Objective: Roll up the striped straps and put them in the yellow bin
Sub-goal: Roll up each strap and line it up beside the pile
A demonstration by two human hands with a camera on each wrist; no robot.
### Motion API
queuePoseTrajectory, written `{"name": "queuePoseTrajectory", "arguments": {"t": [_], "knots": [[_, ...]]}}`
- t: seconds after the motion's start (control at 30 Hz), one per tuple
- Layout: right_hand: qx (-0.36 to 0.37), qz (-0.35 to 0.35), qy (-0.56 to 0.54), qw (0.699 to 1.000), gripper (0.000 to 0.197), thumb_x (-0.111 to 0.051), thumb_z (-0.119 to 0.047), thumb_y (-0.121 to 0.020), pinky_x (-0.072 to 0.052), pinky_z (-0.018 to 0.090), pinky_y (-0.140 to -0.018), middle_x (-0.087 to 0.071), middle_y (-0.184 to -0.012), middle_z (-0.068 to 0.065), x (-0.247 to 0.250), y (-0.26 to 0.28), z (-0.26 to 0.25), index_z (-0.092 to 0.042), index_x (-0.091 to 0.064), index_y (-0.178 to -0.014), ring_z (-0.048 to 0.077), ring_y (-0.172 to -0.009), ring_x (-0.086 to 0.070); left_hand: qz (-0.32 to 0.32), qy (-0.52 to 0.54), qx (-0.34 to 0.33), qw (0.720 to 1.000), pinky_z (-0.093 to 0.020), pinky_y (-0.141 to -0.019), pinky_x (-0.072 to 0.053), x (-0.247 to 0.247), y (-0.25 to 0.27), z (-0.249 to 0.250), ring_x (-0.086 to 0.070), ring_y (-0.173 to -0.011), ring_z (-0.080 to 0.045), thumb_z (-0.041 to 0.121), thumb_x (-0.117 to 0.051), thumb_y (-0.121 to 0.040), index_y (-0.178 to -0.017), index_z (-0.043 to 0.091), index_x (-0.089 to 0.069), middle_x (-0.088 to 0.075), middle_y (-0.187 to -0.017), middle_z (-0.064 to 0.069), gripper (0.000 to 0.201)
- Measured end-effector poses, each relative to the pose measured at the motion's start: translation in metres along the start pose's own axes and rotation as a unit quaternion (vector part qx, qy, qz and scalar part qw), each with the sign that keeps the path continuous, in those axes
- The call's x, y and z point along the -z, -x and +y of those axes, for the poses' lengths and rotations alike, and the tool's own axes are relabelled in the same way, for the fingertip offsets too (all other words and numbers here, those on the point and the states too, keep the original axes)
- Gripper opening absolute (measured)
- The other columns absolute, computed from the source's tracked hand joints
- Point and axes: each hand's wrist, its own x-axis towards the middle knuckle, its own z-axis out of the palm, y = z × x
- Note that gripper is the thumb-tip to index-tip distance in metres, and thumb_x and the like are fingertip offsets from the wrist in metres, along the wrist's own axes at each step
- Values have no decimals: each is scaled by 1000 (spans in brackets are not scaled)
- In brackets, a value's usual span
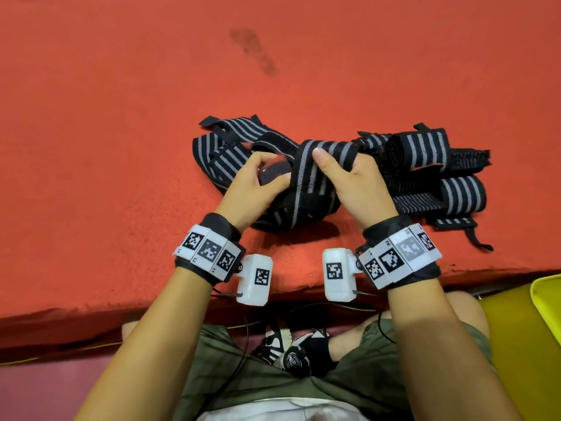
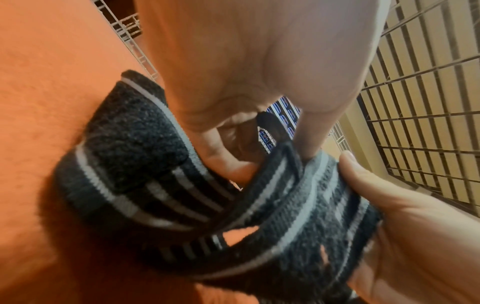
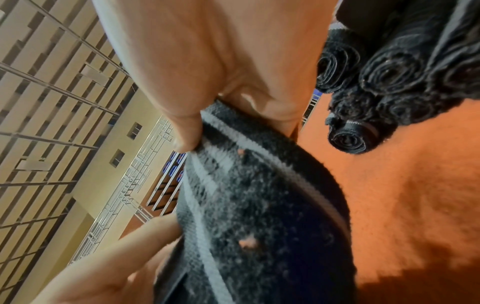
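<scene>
A black strap with grey stripes (image 1: 318, 174) is held between both hands above the red cloth. My right hand (image 1: 343, 174) grips its striped band, thumb on top (image 3: 187, 131). My left hand (image 1: 261, 177) pinches the strap's fuzzy black end (image 2: 135, 131), fingers curled round it. The strap's loose length (image 1: 218, 153) trails off to the left on the cloth. Several rolled striped straps (image 1: 425, 150) lie to the right of my right hand, their spiral ends (image 3: 389, 72) showing in the right wrist view. A corner of the yellow bin (image 1: 546, 302) shows at the right edge, below the table edge.
The red cloth-covered table (image 1: 121, 117) stretches far and left, with a dark stain (image 1: 255, 53) at the back. Its front edge runs just under my wrists. My knees and shoes (image 1: 291, 350) are below it. Metal grilles (image 2: 428, 102) show in the background.
</scene>
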Motion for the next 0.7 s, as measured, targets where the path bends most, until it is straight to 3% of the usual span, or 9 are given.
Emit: {"name": "queuePoseTrajectory", "arguments": {"t": [0.1,0.2,0.27,0.33,0.4,0.5,0.6,0.7], "knots": [[-3,29,-5,1000,40,-62,-29,-103,-55,36,-74,-74,-87,19,-2,0,2,8,-68,-89,11,-79,-64,-6,39,37,999,-13,-64,-47,-1,3,-1,-63,-80,4,22,-72,-94,-126,19,-55,-65,-104,8,37],[1,53,-7,999,33,-63,-25,-102,-51,27,-70,-67,-75,-7,-5,2,2,-5,-67,-77,2,-73,-60,-16,53,51,997,-17,-64,-47,-3,4,-2,-61,-87,-8,12,-68,-94,-134,18,-53,-63,-111,3,43],[2,58,-2,998,32,-63,-25,-102,-52,29,-72,-68,-76,-6,-11,5,2,-4,-67,-78,2,-74,-61,0,37,23,999,-21,-79,-53,-3,4,-2,-62,-97,-10,7,-71,-89,-130,12,-54,-61,-115,-1,45],[-8,53,-26,998,31,-64,-25,-102,-55,31,-75,-74,-82,6,-16,9,2,0,-70,-86,6,-78,-66,33,3,3,999,-36,-103,-51,-2,1,-2,-61,-111,-13,13,-72,-83,-124,14,-55,-61,-117,2,44],[-19,32,-36,999,31,-66,-23,-101,-56,30,-76,-76,-88,17,-20,12,3,5,-72,-90,10,-79,-68,71,-4,3,997,-44,-109,-47,2,0,-2,-61,-117,-16,23,-72,-81,-125,17,-53,-61,-121,2,48],[-51,-38,-32,997,17,-73,-19,-95,-59,33,-85,-79,-93,10,-19,14,6,-2,-77,-95,15,-89,-75,92,15,-22,995,-46,-106,-50,6,-3,2,-63,-119,-20,35,-76,-79,-127,21,-49,-60,-129,-4,57],[-88,-65,-63,992,14,-76,-10,-90,-60,32,-88,-80,-99,7,-15,13,4,-4,-77,-103,18,-97,-76,76,10,-58,995,-43,-92,-52,10,-5,5,-63,-104,-15,25,-76,-85,-111,24,-56,-63,-115,2,32],[-67,-67,-61,994,26,-75,3,-86,-60,29,-85,-78,-104,11,-10,9,-1,0,-72,-111,18,-96,-75,35,7,-48,998,-23,-74,-47,6,-3,6,-61,-81,-3,11,-68,-94,-96,19,-66,-67,-95,7,8]]}}
